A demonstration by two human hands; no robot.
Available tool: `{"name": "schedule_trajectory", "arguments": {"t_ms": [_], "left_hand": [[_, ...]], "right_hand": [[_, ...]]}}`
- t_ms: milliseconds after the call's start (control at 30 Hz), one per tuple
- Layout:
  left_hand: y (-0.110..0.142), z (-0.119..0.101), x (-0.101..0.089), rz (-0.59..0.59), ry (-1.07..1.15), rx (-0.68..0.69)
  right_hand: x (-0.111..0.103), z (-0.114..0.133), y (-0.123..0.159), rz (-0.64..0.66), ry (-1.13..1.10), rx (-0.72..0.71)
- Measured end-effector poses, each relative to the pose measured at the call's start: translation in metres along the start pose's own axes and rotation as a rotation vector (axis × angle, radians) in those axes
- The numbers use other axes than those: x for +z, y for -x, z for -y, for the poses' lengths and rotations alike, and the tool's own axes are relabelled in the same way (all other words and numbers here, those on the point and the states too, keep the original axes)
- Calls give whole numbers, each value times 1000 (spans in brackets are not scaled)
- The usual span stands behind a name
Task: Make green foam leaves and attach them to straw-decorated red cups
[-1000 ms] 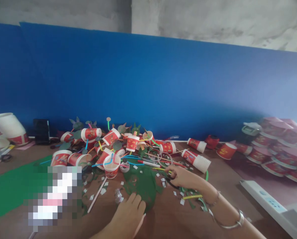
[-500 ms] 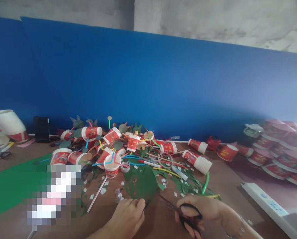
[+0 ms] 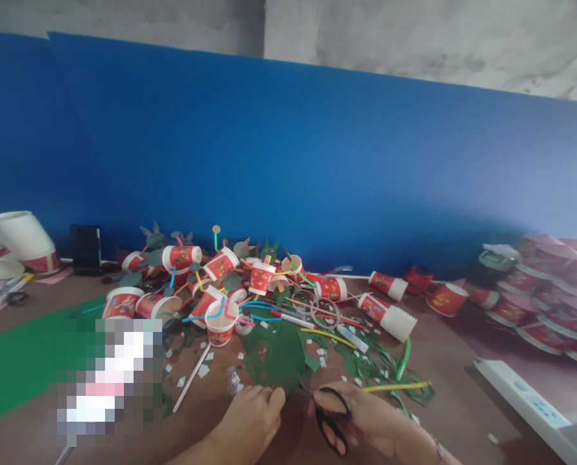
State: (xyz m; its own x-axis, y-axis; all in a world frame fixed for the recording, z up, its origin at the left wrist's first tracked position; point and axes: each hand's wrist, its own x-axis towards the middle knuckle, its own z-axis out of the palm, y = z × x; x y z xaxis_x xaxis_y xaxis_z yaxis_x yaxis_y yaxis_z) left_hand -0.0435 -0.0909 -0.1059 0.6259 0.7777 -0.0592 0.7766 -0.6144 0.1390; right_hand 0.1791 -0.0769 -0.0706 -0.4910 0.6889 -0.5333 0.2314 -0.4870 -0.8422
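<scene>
My right hand [image 3: 366,413] is closed on black-handled scissors [image 3: 334,423], its fingers through the loops and the blades pointing left. The blade tips lie close to my left hand [image 3: 254,413], whose fingers are pinched together. A dark green edge of paper shows at those fingertips, mostly hidden by the hand. Just beyond both hands, a large cut piece of green paper [image 3: 275,352] lies on the brown table. Green scraps and small white bits are scattered around it.
Behind the hands is a heap of red paper cups [image 3: 221,320] with coloured straws. A nested cup stack [image 3: 388,316] lies to the right, near a white power strip [image 3: 525,397]. Green sheet [image 3: 17,361] covers the left side, and a blue panel [image 3: 288,161] stands behind.
My right hand has moved left with the scissors, bringing the blades nearer my left hand. The scissors' blades look less spread. My left hand has barely moved.
</scene>
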Motion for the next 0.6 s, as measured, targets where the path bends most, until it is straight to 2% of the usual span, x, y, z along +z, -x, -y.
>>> {"name": "schedule_trajectory", "arguments": {"t_ms": [200, 400, 500, 600], "left_hand": [[0, 0, -5, 16, 8, 9], [-2, 2, 2, -11, -32, 45], [-2, 3, 8, -41, -59, 104], [-2, 2, 6, -54, -94, 132]], "right_hand": [[12, 2, 4, -91, 57, -12], [8, 0, -1, -78, 40, -27], [6, 1, -8, -65, 11, -31], [3, 4, -16, -42, 28, -43]]}}
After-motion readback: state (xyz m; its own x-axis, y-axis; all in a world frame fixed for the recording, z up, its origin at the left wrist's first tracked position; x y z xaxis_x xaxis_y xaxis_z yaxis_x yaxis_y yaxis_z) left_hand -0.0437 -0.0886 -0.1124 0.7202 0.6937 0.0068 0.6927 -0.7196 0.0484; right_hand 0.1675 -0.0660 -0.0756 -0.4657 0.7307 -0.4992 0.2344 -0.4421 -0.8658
